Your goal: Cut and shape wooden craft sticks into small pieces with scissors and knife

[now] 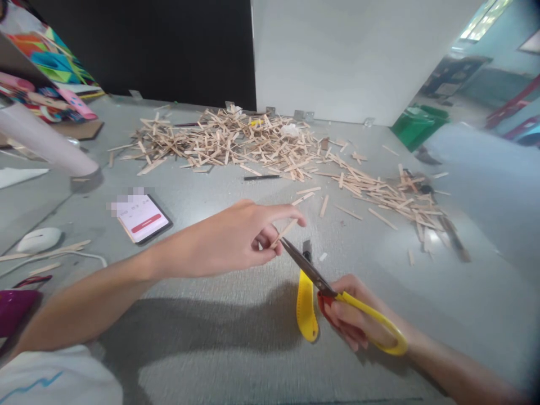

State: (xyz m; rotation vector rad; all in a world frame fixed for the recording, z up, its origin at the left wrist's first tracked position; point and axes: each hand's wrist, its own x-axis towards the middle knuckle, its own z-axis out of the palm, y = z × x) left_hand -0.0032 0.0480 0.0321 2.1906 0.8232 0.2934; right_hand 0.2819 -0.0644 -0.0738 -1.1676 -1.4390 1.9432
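Between the fingers of my left hand (pixel 236 239) a short flat wooden stick (pixel 285 232) is pinched, tilted up to the right. My right hand (pixel 350 315) grips scissors (pixel 310 269) with a yellow and red handle. Their dark blades point up and left, with the tips right by the lower end of the stick; whether they touch it I cannot tell. Below the blades a yellow utility knife (pixel 306 306) lies on the grey table (pixel 219 332), its head partly behind them. A tiny pale scrap (pixel 323 256) lies beside the knife.
A wide heap of wooden sticks (pixel 219 138) spreads along the back panel, trailing right into a second pile (pixel 392 197). At left are a phone (pixel 143 218), a white mouse (pixel 39 240), a cable and a grey-white tube (pixel 50 140). A green bin (pixel 422 126) stands beyond the table.
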